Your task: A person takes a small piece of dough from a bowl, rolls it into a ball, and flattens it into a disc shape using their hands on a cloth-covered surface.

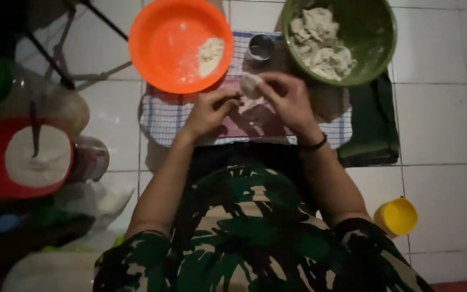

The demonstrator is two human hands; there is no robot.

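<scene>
Head view looks down on your two hands meeting over a checked cloth point(163, 116) on the white tiled floor point(439, 119). Your right hand point(290, 100) curls around a small lump of dough point(251, 85), fingers closed on it from the right and top. Your left hand point(209, 111) comes in from the other side, its fingertips pinching the lump's lower edge, so both hands grip the same piece. Just beyond it stands a small metal cup point(261, 46). An orange bowl point(163, 38) with a little flour sits ahead to the left, a green bowl point(371, 27) full of dough pieces ahead to the right. A yellow cup point(398, 216) stands well apart by your right elbow.
</scene>
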